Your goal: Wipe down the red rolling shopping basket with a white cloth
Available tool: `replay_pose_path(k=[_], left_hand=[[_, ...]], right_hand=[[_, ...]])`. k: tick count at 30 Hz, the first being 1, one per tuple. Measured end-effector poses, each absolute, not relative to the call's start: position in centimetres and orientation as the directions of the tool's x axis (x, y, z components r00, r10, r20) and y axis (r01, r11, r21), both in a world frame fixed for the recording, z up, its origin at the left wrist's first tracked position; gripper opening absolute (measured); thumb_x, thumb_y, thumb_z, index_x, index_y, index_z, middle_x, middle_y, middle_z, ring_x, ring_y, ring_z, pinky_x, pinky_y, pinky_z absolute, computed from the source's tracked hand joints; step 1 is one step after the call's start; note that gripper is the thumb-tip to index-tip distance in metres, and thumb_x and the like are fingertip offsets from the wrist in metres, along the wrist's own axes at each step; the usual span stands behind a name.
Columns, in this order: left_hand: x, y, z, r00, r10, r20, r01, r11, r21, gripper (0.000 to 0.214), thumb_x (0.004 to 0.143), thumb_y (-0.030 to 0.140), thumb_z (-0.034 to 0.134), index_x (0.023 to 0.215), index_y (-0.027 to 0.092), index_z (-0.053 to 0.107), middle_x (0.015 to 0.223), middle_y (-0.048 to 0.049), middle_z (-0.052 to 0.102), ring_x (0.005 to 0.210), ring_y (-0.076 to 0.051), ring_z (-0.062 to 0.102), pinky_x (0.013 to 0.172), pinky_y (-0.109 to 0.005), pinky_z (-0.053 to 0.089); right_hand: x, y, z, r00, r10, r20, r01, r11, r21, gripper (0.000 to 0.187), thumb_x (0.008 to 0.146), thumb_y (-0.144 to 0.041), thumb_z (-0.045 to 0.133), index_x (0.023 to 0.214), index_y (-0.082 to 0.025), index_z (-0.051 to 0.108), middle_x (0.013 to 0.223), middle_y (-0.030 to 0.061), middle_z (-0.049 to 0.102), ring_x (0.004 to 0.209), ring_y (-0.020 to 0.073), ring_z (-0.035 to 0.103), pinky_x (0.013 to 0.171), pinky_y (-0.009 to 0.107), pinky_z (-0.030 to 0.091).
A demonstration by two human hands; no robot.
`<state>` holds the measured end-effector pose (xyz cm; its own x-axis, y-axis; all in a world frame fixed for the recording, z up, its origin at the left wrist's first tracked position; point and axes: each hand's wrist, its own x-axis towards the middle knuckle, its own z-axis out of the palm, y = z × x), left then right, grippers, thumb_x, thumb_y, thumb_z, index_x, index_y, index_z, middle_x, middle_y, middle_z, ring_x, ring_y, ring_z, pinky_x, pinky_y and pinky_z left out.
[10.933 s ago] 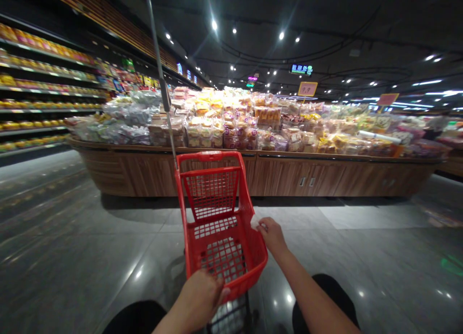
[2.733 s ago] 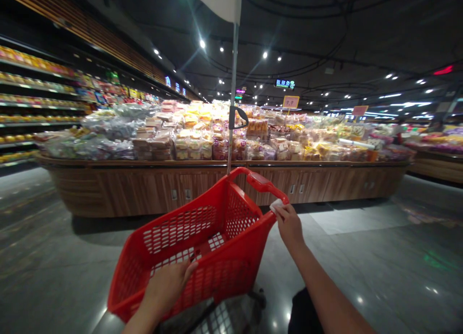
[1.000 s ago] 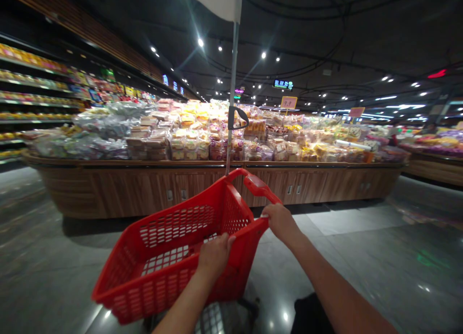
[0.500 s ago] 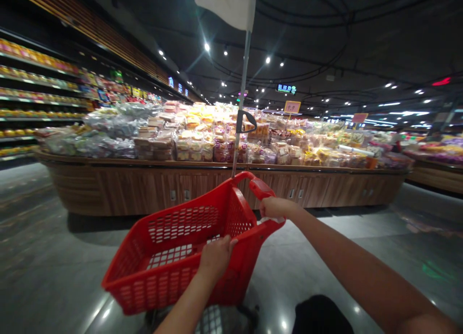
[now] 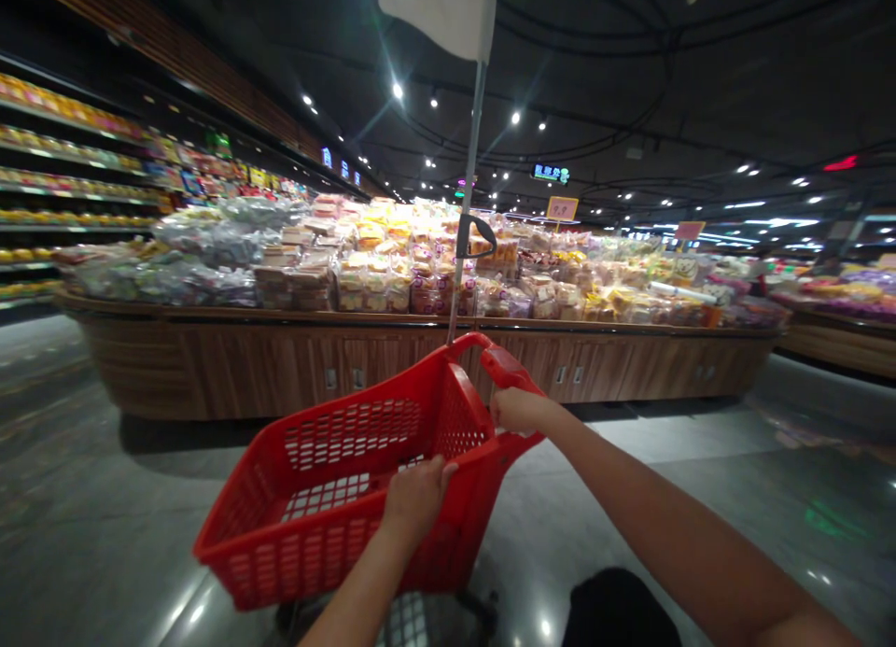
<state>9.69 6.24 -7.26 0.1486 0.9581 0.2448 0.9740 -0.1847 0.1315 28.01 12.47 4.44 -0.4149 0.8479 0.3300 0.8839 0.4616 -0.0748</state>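
Grey floor (image 5: pixel 735 474) lower right; wooden counter (image 5: pixel 242 372) of packets (image 5: pixel 374 278) across the middle; left grip (image 5: pixel 416 498) grasps red cart (image 5: pixel 448 549), right grip (image 5: pixel 522 411) white wipe (image 5: pixel 524 433).

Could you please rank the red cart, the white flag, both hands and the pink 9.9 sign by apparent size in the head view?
1. Red cart
2. White flag
3. Left hand and right hand: too alike to rank between them
4. Pink 9.9 sign

A head-worn camera is facing forward and down, close above a red cart (image 5: pixel 336 519), packaged goods (image 5: pixel 434 266) beyond.
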Motion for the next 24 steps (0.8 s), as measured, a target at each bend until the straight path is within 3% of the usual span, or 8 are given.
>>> replay_pose_path(k=[3, 7, 12, 16, 19, 24], left_hand=[[9.7, 6.3, -7.3, 0.147, 0.957, 0.250, 0.976, -0.182, 0.123, 0.047, 0.093, 0.043, 0.015, 0.089, 0.020, 0.055, 0.085, -0.0078, 0.069, 0.080, -0.023, 0.066, 0.066, -0.032, 0.045], [9.2, 6.4, -7.5, 0.148, 0.953, 0.265, 0.977, -0.183, 0.112, 0.047, 0.092, 0.044, 0.014, 0.091, 0.021, 0.054, 0.084, -0.0066, 0.069, 0.081, -0.021, 0.066, 0.067, -0.030, 0.044], [8.6, 6.5, -7.6, 0.159, 0.947, 0.278, 0.975, -0.194, 0.106, 0.046, 0.093, 0.043, 0.015, 0.090, 0.021, 0.055, 0.085, -0.0054, 0.069, 0.081, -0.020, 0.065, 0.067, -0.029, 0.043], [8.6, 6.5, -7.6, 0.167, 0.943, 0.288, 0.974, -0.202, 0.099, 0.047, 0.093, 0.044, 0.013, 0.087, 0.021, 0.055, 0.084, -0.0050, 0.069, 0.079, -0.021, 0.065, 0.065, -0.030, 0.043], [8.8, 6.5, -7.6, 0.168, 0.941, 0.293, 0.974, -0.203, 0.095, 0.048, 0.093, 0.045, 0.014, 0.086, 0.021, 0.054, 0.083, -0.0047, 0.069, 0.077, -0.020, 0.065, 0.064, -0.029, 0.042], [8.7, 6.4, -7.6, 0.170, 0.938, 0.301, 0.975, -0.205, 0.088, 0.048, 0.093, 0.045, 0.013, 0.087, 0.021, 0.054, 0.084, -0.0044, 0.069, 0.078, -0.019, 0.065, 0.064, -0.027, 0.041]], right_hand=[[26.6, 11.5, 3.7, -0.531, 0.825, 0.195, 0.824, 0.556, -0.107, 0.016, 0.063, -0.004, 0.060, 0.057, -0.016, 0.067, 0.052, 0.0010, 0.063, 0.047, 0.0113, 0.055, 0.046, 0.019, 0.036], [26.4, 9.7, 2.1, -0.540, 0.810, 0.230, 0.801, 0.578, -0.156, 0.022, 0.071, -0.004, 0.052, 0.078, -0.017, 0.068, 0.072, 0.0025, 0.069, 0.064, 0.0130, 0.061, 0.057, 0.019, 0.040], [31.1, 8.1, 0.8, -0.431, 0.748, 0.505, 0.764, 0.600, -0.237, 0.019, 0.083, -0.013, 0.047, 0.082, -0.019, 0.065, 0.082, 0.0039, 0.067, 0.080, 0.0161, 0.061, 0.074, 0.025, 0.044], [33.4, 7.4, -1.5, -0.098, 0.634, 0.767, 0.765, 0.541, -0.349, 0.018, 0.084, -0.014, 0.047, 0.088, -0.018, 0.064, 0.092, 0.0078, 0.061, 0.088, 0.0192, 0.058, 0.081, 0.031, 0.046], [31.6, 6.5, -4.9, 0.027, 0.554, 0.832, 0.723, 0.564, -0.399, 0.017, 0.084, -0.015, 0.048, 0.093, -0.019, 0.062, 0.097, 0.0085, 0.054, 0.094, 0.0196, 0.055, 0.084, 0.032, 0.046], [28.7, 5.8, -9.3, 0.010, 0.554, 0.833, 0.639, 0.637, -0.431, 0.020, 0.083, -0.008, 0.043, 0.087, -0.021, 0.058, 0.089, 0.0047, 0.053, 0.086, 0.0172, 0.054, 0.078, 0.030, 0.047]])
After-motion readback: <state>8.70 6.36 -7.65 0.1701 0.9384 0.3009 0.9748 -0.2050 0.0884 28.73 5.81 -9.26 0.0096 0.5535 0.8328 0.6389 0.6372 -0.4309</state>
